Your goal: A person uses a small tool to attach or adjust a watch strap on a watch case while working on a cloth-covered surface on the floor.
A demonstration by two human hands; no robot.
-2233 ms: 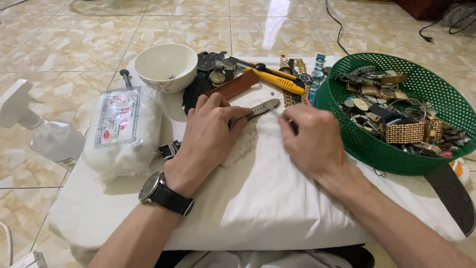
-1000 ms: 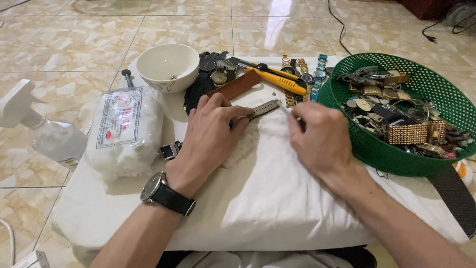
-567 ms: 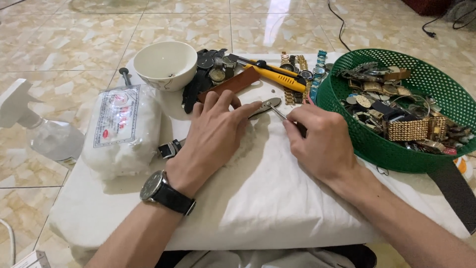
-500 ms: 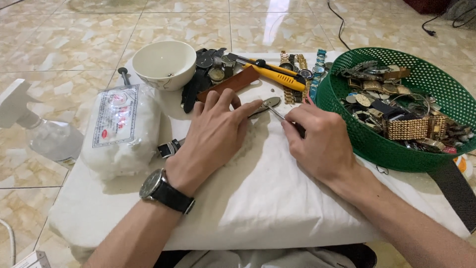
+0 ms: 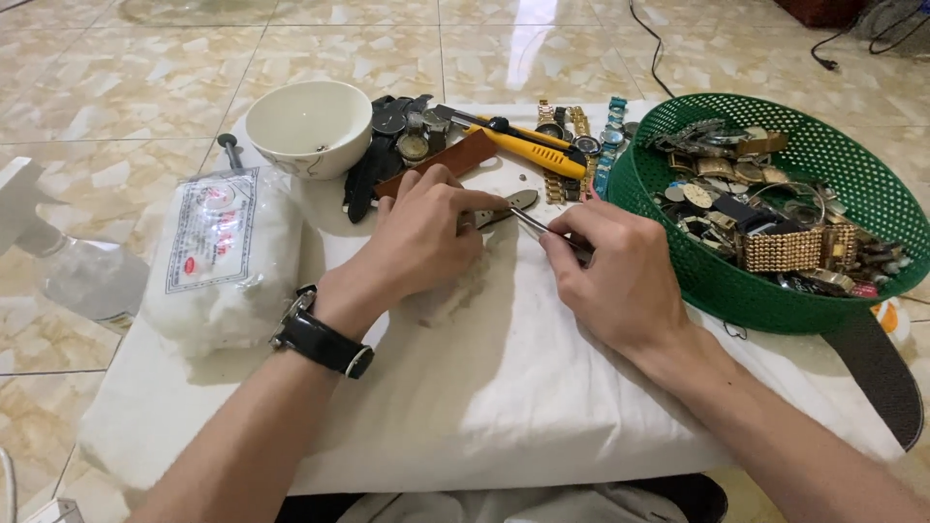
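My left hand [image 5: 417, 237] presses down a small metal watch part [image 5: 515, 202] on the white cloth [image 5: 504, 387], fingers curled over its near end. My right hand [image 5: 620, 276] pinches a thin metal tool [image 5: 539, 225], and the tool's tip meets the watch part beside my left fingertips. A black wristwatch [image 5: 320, 339] sits on my left wrist. Just beyond my left hand lies a brown leather strap [image 5: 448, 161].
A white bowl [image 5: 310, 126] stands at the back left, with dark watch straps and a yellow utility knife [image 5: 538, 153] beside it. On the right, a green mesh basket [image 5: 756, 300] holds several watches. A bag of cotton [image 5: 228, 257] lies left; a spray bottle [image 5: 68, 276] stands on the floor.
My right hand has slid left toward my left hand, bringing the thin tool's tip onto the metal watch part. My left hand has stayed on the part.
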